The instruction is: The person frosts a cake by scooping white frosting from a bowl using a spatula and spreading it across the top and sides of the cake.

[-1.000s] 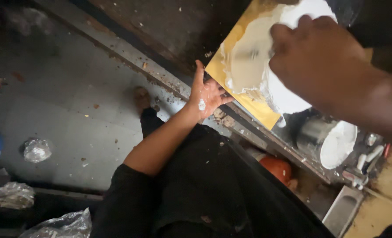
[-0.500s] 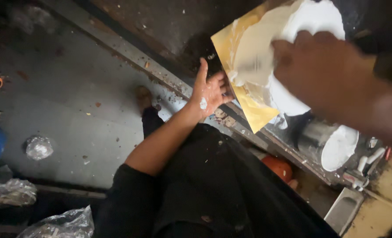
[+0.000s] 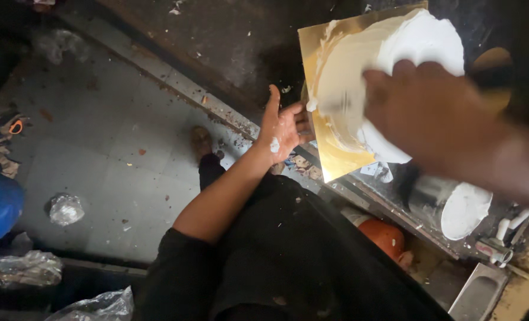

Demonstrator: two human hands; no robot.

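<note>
**Spreading white cream on the gold board**

Since the earlier frames, our right hand (image 3: 436, 119) has travelled leftward across the gold square board (image 3: 335, 148) and now sits over the lower middle of the white cream layer (image 3: 407, 53). Motion blur hides its fingers; we cannot tell whether they are closed or what tool, if any, they grip. Our left hand (image 3: 282, 128) remains at the board's left edge, fingers spread and open, fingertips touching the edge, a dab of cream on its back.

Location: the board lies on the dark surface (image 3: 229, 41), cream covering its upper right portion, with bare gold at the left and lower corner. A metal container of cream (image 3: 454, 205) stands just below the board.

Step in hand, by our judgement: smoothing the cream layer. The next move calls for a steady left-hand brace while the right-hand stroke carries on across the cream.
</note>
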